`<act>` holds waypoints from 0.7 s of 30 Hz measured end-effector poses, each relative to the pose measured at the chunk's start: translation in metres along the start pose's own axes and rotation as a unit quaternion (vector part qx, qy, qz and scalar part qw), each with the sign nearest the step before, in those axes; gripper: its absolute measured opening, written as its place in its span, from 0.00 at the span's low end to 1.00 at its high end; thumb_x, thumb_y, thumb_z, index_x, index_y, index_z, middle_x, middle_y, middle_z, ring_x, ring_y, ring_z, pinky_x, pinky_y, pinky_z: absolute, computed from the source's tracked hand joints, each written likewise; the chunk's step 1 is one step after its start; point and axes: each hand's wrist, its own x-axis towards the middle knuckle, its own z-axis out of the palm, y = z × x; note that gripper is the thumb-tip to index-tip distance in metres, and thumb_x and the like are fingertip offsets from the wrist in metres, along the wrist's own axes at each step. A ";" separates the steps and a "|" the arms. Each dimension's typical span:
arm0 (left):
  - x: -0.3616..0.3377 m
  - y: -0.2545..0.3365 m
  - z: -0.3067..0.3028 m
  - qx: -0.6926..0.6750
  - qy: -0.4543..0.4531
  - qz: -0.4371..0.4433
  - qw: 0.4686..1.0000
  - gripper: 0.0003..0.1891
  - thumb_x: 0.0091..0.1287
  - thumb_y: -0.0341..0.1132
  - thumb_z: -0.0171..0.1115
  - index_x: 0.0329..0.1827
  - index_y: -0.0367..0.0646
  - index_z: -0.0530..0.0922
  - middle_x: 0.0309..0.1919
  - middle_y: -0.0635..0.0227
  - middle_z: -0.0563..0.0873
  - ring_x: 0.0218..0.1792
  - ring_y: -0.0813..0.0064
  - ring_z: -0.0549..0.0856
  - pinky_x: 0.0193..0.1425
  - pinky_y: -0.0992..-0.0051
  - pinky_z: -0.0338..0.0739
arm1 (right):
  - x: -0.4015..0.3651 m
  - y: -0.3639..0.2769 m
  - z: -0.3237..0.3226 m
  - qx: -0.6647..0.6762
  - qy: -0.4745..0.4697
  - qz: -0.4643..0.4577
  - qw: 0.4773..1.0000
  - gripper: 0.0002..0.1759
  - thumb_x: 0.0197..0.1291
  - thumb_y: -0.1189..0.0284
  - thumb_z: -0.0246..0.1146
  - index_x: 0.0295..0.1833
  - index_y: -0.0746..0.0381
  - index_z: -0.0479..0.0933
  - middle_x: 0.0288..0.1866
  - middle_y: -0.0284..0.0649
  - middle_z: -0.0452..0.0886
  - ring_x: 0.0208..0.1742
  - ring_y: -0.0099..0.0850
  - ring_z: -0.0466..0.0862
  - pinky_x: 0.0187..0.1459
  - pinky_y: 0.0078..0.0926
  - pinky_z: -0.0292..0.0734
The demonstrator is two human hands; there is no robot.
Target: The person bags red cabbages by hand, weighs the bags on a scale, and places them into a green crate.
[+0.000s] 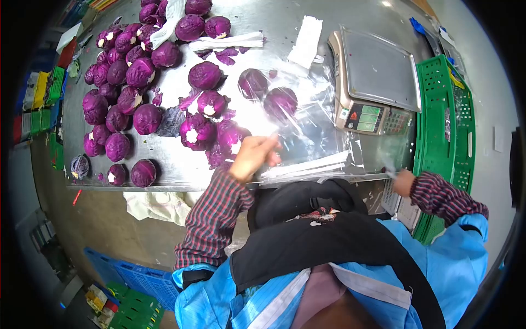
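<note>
Near the front edge of the metal table (164, 183), my left hand (256, 157) is beside a pile of clear plastic bags (312, 145); its fingers are partly bent, and whether they pinch any film is unclear. Two red cabbages (280, 103) lie under or within the clear plastic. My right hand (404, 182) is at the table's front right edge, its fingers closed round something clear and blurred, which looks like plastic film. Several trimmed red cabbages (197, 131) sit just left of the plastic, with loose leaves around them.
A weighing scale (381, 68) stands at the right, beside green crates (436, 118). Many more red cabbages (141, 72) fill the table's left side. White gloves or cloths (307, 41) lie toward the back. A blue pallet (134, 279) and a green crate (133, 310) are on the floor.
</note>
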 end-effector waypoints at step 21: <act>-0.023 0.075 -0.020 0.050 0.258 0.370 0.891 0.03 0.67 0.25 0.59 0.36 0.34 0.78 0.30 0.72 0.80 0.34 0.83 0.79 0.40 0.80 0.74 | 0.067 -0.018 -0.257 0.491 0.568 -0.187 0.633 0.19 0.71 0.64 0.51 0.47 0.69 0.81 0.46 0.44 0.85 0.50 0.32 0.82 0.54 0.33 0.76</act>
